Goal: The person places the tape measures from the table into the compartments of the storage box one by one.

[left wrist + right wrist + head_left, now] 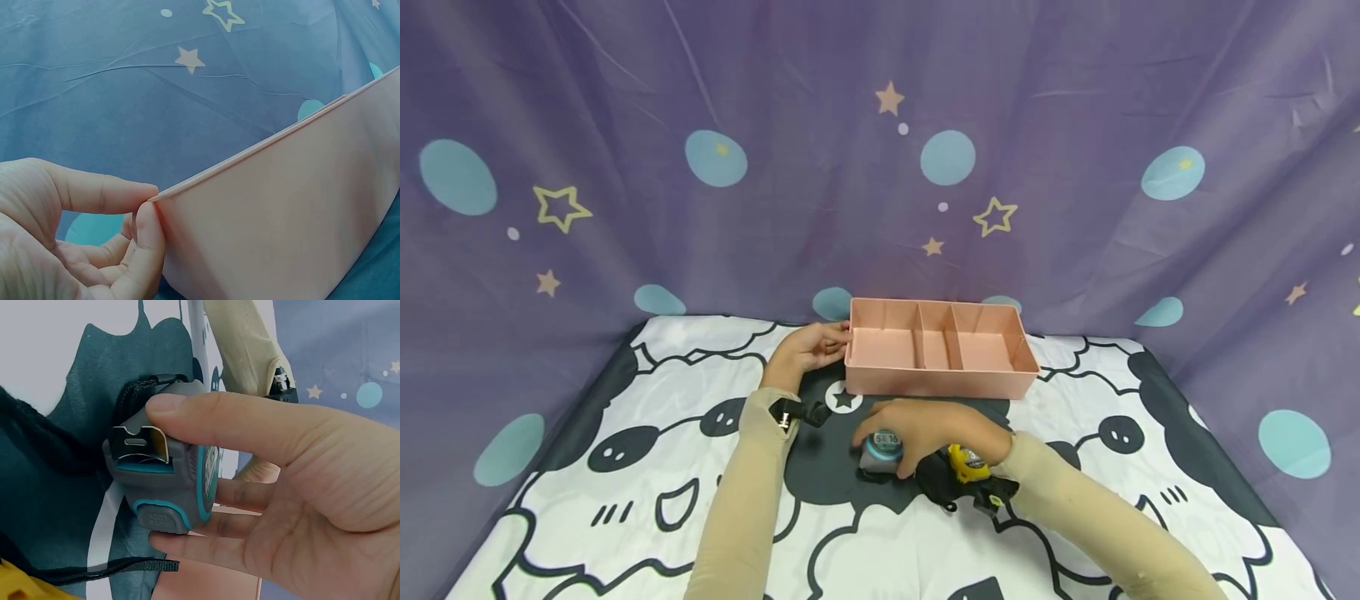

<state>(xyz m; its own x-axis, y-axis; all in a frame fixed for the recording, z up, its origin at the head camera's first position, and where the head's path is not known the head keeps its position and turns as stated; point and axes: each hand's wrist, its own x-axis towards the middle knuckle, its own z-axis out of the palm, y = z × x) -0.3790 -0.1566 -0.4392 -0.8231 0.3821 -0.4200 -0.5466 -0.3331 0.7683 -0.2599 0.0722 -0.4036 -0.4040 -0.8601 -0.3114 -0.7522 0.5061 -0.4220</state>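
Note:
A pink divided box (940, 382) with three compartments stands at the back of the table. My left hand (814, 346) is at its left end; in the left wrist view, thumb and finger pinch the rim at a corner of the box (269, 206). In front of the box my right hand (925, 427) holds a grey and teal tape measure (159, 481), its thumb on one side and fingers round the other. The metal hook and a black strap show on this tape measure. A yellow tape measure (967, 463) lies beside my right wrist, partly hidden by it.
Black straps (934, 479) lie around the yellow tape measure. The table wears a black and white cartoon cloth (647, 533). A purple curtain (820, 100) with stars and blue spots hangs right behind the box.

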